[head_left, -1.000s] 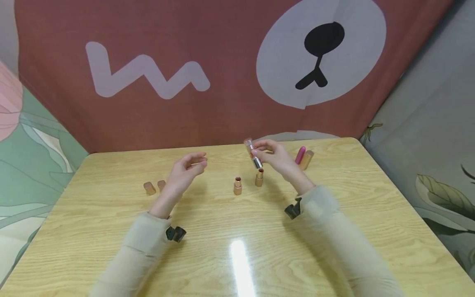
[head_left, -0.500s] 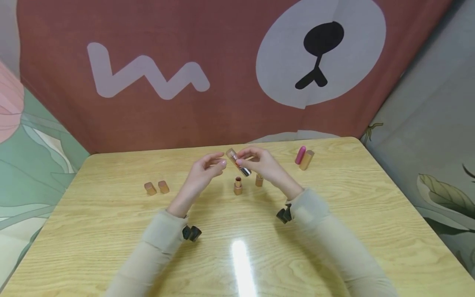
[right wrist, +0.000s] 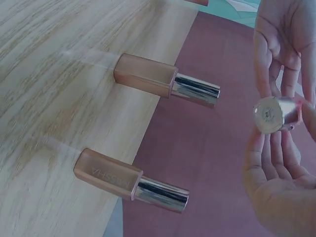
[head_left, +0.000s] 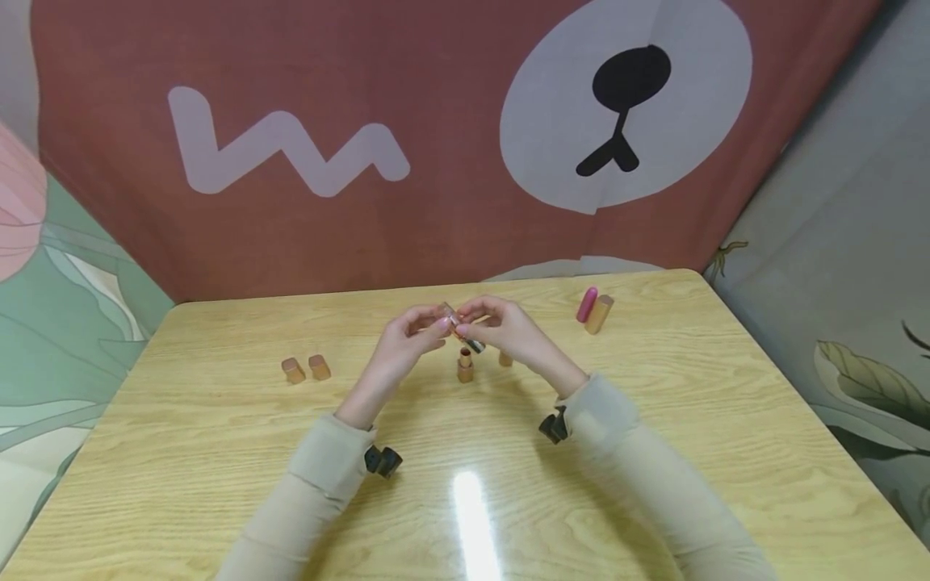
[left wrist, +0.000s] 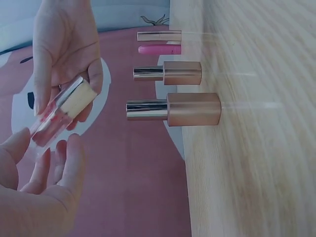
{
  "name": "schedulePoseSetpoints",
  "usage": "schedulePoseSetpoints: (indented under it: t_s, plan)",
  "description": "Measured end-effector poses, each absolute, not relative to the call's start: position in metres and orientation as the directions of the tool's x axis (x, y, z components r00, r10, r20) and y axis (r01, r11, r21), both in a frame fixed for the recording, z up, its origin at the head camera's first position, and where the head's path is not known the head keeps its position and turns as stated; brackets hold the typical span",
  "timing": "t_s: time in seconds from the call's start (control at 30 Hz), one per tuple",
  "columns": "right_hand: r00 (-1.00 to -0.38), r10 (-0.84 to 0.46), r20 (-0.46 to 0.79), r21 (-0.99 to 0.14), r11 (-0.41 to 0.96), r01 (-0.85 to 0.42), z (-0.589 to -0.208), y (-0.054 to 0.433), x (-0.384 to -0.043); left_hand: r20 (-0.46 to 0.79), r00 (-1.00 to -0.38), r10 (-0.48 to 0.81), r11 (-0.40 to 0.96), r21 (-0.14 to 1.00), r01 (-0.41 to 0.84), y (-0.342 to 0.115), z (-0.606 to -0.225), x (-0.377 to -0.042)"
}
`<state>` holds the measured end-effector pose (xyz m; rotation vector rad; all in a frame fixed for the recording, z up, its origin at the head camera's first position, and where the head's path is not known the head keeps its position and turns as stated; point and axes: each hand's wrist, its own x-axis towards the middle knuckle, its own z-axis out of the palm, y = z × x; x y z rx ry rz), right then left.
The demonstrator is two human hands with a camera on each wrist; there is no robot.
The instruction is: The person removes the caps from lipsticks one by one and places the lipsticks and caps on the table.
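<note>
A lipstick tube (left wrist: 76, 101) with a clear cap and a shiny silver base is held tilted above the table, between both hands. My right hand (head_left: 508, 327) grips it near the base, thumb against fingers. My left hand (head_left: 407, 339) pinches the clear end with thumb and fingertips. In the right wrist view the round bottom of the lipstick tube (right wrist: 269, 114) faces the camera. Below the hands stand two uncapped rose-gold lipstick bases, the nearer one (head_left: 465, 371) in plain sight and the other (head_left: 504, 360) partly covered by my right hand.
Two small rose-gold caps (head_left: 319, 367) stand on the wooden table (head_left: 407, 516) at the left. Towards the back right are a pink tube (head_left: 587, 305) and a gold tube (head_left: 599, 315), side by side. A red patterned cloth (head_left: 327, 242) hangs behind the table.
My right hand has brought the lipstick tube left and slightly down. My left hand has moved right, away from the caps, and now pinches the tube's clear end.
</note>
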<state>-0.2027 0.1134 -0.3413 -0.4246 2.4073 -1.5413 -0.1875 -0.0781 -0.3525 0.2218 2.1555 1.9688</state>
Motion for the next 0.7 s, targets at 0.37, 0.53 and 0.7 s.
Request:
schedulePoseSetpoints:
  t_s: [0.37,0.53,0.7]
  plan:
    - [-0.908,-0.413,-0.074,-0.899,0.422,-0.119,-0.346,0.112,-0.204,-0.015,-0.988,0.154,-0.035,0.999,-0.021,-0.072,-0.353,-0.188]
    - [-0.906,-0.417,-0.067,-0.909,0.4,-0.117,-0.347,0.109,-0.204,0.003,-0.996,0.091,-0.102,0.995,-0.006,-0.067,-0.353,-0.187]
    - [-0.906,-0.42,-0.054,-0.909,0.396,-0.129,-0.345,0.107,-0.204,0.016,-0.998,0.053,-0.116,0.993,0.01,-0.068,-0.352,-0.185]
